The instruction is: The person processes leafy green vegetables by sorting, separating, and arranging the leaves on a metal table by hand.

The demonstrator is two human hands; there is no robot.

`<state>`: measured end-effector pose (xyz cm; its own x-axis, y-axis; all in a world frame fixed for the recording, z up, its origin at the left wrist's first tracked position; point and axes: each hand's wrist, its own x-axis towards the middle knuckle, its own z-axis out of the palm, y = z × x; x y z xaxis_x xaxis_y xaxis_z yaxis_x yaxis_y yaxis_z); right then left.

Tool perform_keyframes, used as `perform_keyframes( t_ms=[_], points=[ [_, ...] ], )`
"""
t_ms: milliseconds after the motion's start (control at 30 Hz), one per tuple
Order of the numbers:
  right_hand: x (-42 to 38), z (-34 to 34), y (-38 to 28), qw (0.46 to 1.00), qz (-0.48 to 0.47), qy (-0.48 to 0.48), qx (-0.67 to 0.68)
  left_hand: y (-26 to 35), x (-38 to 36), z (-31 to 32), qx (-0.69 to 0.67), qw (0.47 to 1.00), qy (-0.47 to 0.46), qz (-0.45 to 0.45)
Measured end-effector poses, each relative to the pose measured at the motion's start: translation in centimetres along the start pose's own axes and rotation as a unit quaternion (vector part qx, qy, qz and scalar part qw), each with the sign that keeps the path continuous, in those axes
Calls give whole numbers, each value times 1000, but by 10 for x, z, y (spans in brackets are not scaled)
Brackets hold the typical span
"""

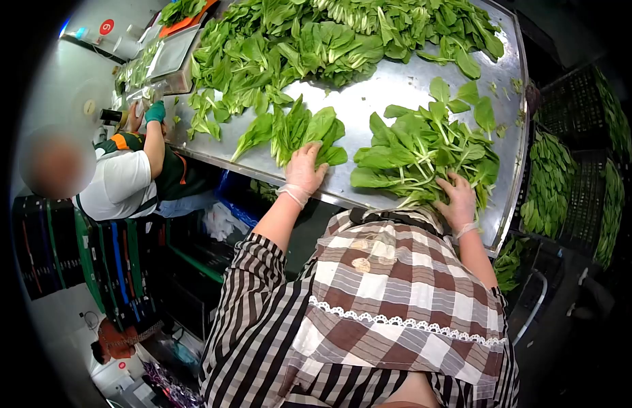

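Note:
My left hand, in a thin clear glove, is curled over the base of a small bunch of leafy greens near the table's front edge. Leaves show between its thumb and fingers. To the right, my gloved right hand has its fingers apart at the near side of a loose pile of leafy greens. Its fingertips touch the pale stems, and I see nothing gripped in it. Bare metal separates the bunch from the pile.
More greens are heaped along the back of the metal table. A clear bin stands at the left, near a co-worker with a green glove. Black crates holding greens stand beyond the right edge.

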<state>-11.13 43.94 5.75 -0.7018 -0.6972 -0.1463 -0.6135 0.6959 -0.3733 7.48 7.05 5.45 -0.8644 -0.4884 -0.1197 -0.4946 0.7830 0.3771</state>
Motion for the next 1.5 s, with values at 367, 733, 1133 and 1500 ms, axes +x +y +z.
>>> perform_keyframes(
  t_ms=[367,733,1133,1500],
  points=[
    [15,-56,0,994,36,-82,62,-138,17,4,-179,945,182,-206],
    [42,-91,-66,980,115,-147,68,-77,4,-45,-23,973,23,-229],
    [37,-69,-82,982,49,-166,83,-100,0,-49,-305,916,147,-216],
    [32,-59,-84,986,36,-138,85,-113,-5,-44,-304,943,82,-110]
  ],
)
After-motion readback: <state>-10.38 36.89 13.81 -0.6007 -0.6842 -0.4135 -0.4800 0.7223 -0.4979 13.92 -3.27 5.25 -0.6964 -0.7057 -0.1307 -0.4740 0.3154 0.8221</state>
